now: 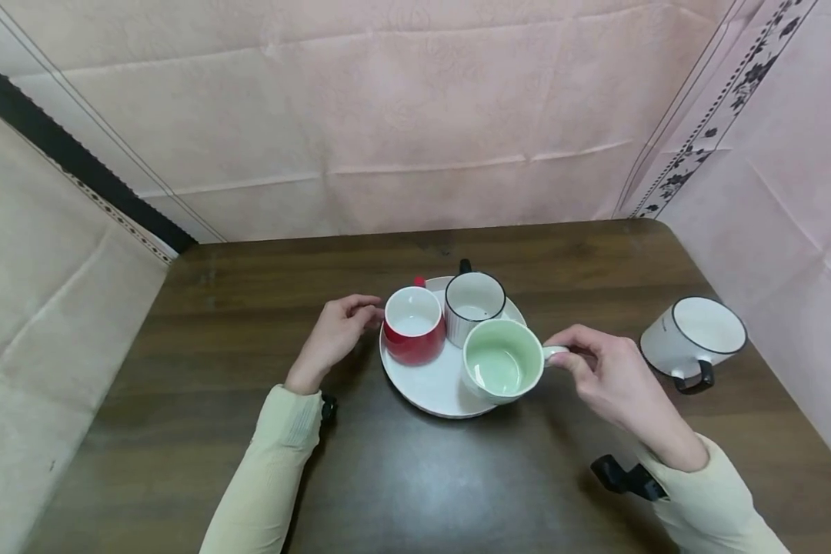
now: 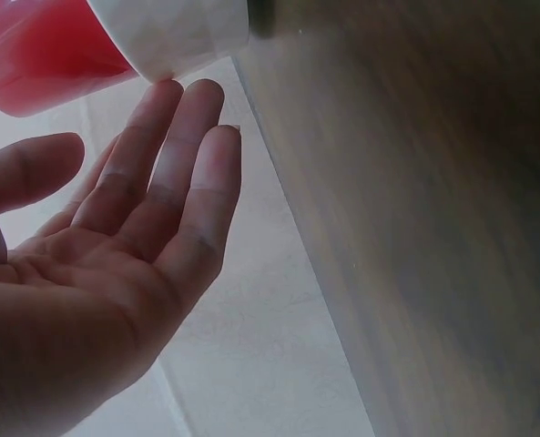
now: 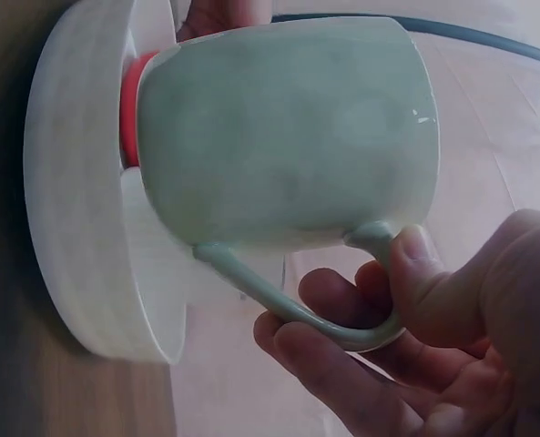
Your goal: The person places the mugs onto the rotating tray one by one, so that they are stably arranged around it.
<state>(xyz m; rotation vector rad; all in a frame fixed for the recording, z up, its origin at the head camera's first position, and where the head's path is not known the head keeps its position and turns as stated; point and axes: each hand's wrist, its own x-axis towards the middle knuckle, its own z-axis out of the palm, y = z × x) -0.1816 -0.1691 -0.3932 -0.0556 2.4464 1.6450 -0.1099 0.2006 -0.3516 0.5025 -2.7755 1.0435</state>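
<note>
A green mug (image 1: 503, 360) is at the front right of a round white tray (image 1: 435, 388). My right hand (image 1: 612, 377) grips its handle (image 3: 288, 309) with thumb and fingers. Whether the mug's base rests on the tray or hovers just over it, I cannot tell. On the tray stand a red mug (image 1: 415, 338) with a white inside and a white mug (image 1: 472, 296) with a black rim, both upright. At the tray's left side is my left hand (image 1: 342, 327), fingers loosely extended, fingertips (image 2: 165, 91) at the tray's outer wall beside the red mug.
Another white mug (image 1: 692, 338) with a black rim and handle stands to the right, off the tray, near the table's right edge. The brown wooden table (image 1: 415, 492) meets pale cloth (image 1: 415, 115) at the back and sides.
</note>
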